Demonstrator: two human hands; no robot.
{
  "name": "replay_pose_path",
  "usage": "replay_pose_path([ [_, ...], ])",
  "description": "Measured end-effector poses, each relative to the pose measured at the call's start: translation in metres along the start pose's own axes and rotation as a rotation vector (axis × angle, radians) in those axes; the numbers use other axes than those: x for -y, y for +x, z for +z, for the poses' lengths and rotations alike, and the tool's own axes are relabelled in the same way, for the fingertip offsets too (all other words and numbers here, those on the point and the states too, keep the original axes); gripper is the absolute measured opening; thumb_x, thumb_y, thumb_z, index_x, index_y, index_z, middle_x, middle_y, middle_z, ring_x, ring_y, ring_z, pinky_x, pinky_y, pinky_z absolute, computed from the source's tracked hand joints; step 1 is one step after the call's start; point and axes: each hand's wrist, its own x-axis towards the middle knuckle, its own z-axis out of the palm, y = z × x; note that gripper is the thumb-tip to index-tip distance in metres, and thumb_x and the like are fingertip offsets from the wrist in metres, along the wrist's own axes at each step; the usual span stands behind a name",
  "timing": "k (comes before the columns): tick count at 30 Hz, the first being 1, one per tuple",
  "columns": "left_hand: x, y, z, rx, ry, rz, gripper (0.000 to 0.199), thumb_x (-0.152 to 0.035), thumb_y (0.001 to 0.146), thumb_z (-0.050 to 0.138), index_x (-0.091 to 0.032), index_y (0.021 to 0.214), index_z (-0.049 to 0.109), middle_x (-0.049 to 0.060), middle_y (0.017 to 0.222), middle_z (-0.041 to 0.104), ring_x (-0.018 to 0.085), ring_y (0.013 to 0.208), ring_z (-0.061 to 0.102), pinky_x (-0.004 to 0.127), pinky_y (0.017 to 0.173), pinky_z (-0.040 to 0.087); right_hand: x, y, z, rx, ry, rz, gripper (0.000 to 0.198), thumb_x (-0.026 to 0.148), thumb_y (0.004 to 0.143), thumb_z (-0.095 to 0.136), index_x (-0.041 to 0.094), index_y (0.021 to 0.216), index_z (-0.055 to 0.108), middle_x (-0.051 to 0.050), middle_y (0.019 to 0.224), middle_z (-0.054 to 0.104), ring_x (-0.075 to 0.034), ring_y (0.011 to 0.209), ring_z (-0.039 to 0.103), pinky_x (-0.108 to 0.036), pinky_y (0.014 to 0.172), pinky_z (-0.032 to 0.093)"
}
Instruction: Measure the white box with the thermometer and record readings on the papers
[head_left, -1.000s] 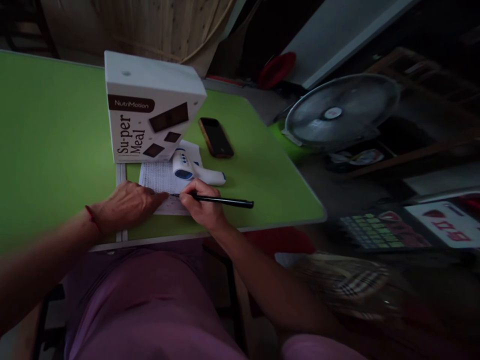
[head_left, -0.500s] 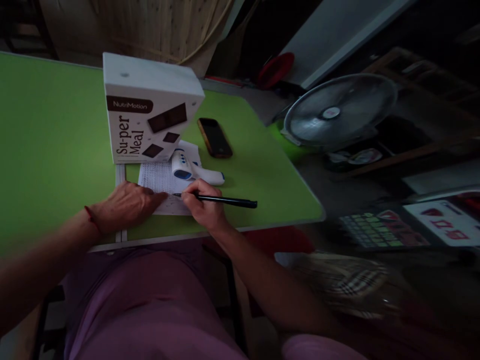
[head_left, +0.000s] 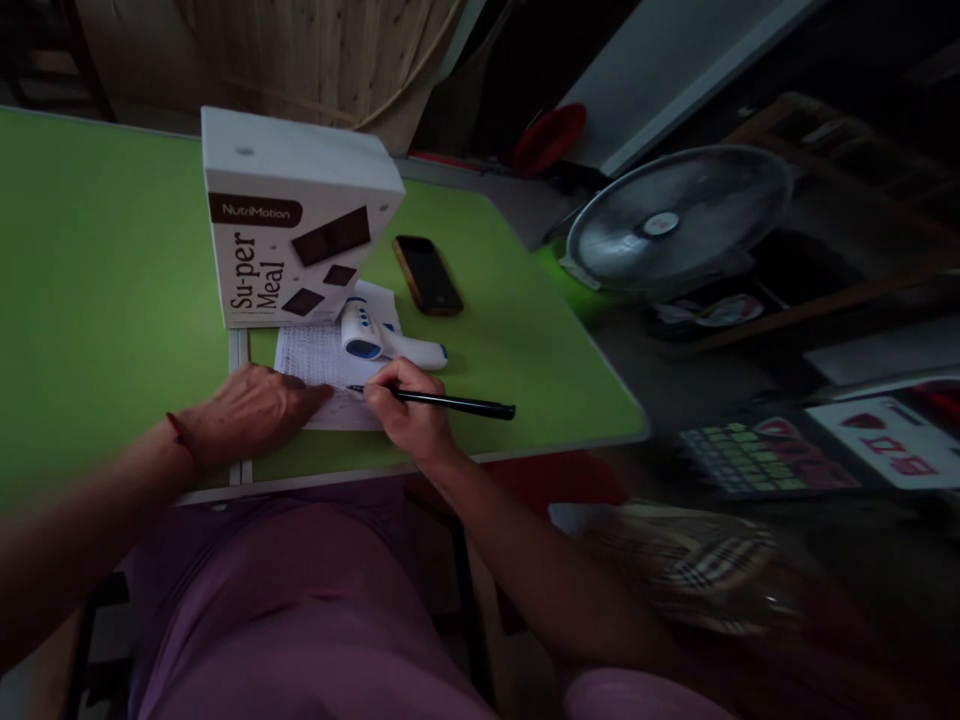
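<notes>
My right hand (head_left: 411, 405) is closed around a black pen (head_left: 457, 403), whose tip meets a sheet of paper (head_left: 315, 352) covered with rows of small handwriting. Across the paper's lower left lies my left hand (head_left: 259, 405), palm down with a finger stretched toward the pen tip; a red string bracelet circles that wrist. Just beyond my right hand, a white and blue infrared thermometer (head_left: 394, 345) rests on the sheet. A white box (head_left: 300, 220) marked "NutriMotion Su-per Meal" stands upright behind, hiding part of the paper.
A phone in an orange-edged case (head_left: 427, 275) lies on the green table (head_left: 540, 350), right of the box. Off the table's right side stands a round fan (head_left: 679, 222). A plaid item (head_left: 712, 565) lies low at the right, near a red seat (head_left: 555, 480).
</notes>
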Motion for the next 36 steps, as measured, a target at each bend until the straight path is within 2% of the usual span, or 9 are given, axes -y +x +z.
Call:
replay_pose_path([
  [8, 0.0017, -0.0009, 0.0023, -0.024, -0.022, -0.001, 0.019, -0.013, 0.097, 0.039, -0.015, 0.095, 0.058, -0.001, 0.061, 0.057, 0.009, 0.044, 0.040, 0.024, 0.044, 0.018, 0.0024, 0.0014, -0.0007, 0.060, 0.001, 0.043, 0.014, 0.026, 0.074, 0.054, 0.024, 0.062, 0.048, 0.005, 0.051, 0.052, -0.011, 0.048, 0.045, -0.025, 0.049, 0.039],
  [12, 0.0007, -0.0003, 0.0006, -0.005, -0.028, -0.010, 0.020, -0.011, 0.098, 0.039, -0.015, 0.096, 0.058, -0.001, 0.062, 0.056, 0.008, 0.044, 0.039, 0.024, 0.045, 0.018, 0.0020, 0.0013, -0.0022, 0.012, 0.000, 0.086, 0.015, 0.028, 0.074, 0.053, 0.023, 0.061, 0.048, 0.006, 0.049, 0.049, -0.010, 0.046, 0.042, -0.025, 0.048, 0.038],
  [24, 0.0016, -0.0012, 0.0010, -0.065, -0.056, 0.011, 0.020, -0.011, 0.097, 0.038, -0.016, 0.088, 0.055, -0.002, 0.057, 0.051, 0.008, 0.043, 0.034, 0.025, 0.044, 0.016, 0.0039, 0.0015, -0.0013, 0.014, -0.026, 0.063, 0.015, 0.029, 0.074, 0.054, 0.024, 0.061, 0.048, 0.007, 0.049, 0.048, -0.010, 0.046, 0.041, -0.025, 0.049, 0.039],
  [36, 0.0014, -0.0007, 0.0003, -0.029, -0.011, 0.002, 0.020, -0.012, 0.097, 0.039, -0.015, 0.095, 0.058, -0.002, 0.060, 0.054, 0.008, 0.044, 0.038, 0.025, 0.045, 0.017, 0.0040, 0.0015, -0.0001, 0.035, -0.013, 0.040, 0.014, 0.027, 0.074, 0.054, 0.024, 0.062, 0.048, 0.006, 0.050, 0.049, -0.010, 0.047, 0.043, -0.025, 0.048, 0.039],
])
